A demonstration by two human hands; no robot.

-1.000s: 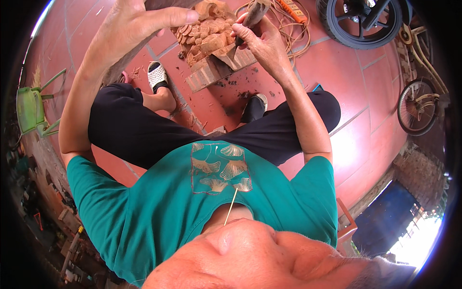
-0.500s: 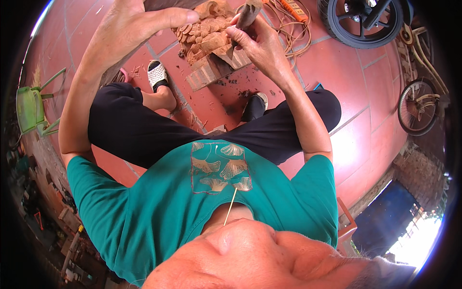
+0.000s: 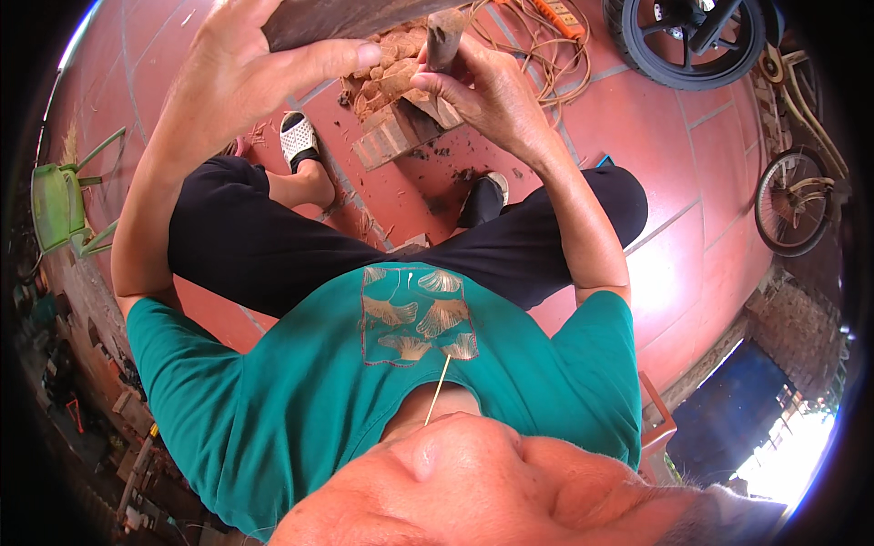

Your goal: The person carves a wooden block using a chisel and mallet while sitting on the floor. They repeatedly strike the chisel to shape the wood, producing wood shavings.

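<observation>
My left hand (image 3: 250,77) is at the upper left, its thumb stretched out to the right. It grips a thick brown wooden mallet (image 3: 341,23); the fingers and part of the mallet are cut off by the upper edge. My right hand (image 3: 487,91) is closed round the dark wooden handle of a chisel (image 3: 445,41), held upright with its butt toward me. The mallet reaches close to the handle; I cannot tell whether they touch. Under my hands lies a reddish-brown wood carving (image 3: 387,77) with scale-like relief, beside a block of wood (image 3: 391,136). The chisel's tip is hidden.
Wood chips and dark scraps lie on the red tiled floor (image 3: 692,182) round my feet. An orange power strip (image 3: 557,18) with a tangled cord is beyond my right hand. A motorcycle wheel (image 3: 683,41) and a bicycle wheel (image 3: 792,200) stand right; a green chair (image 3: 59,205) stands left.
The mallet has come into view over the carving, toward the chisel. My right hand has shifted slightly left and down, and the chisel handle has tipped more upright.
</observation>
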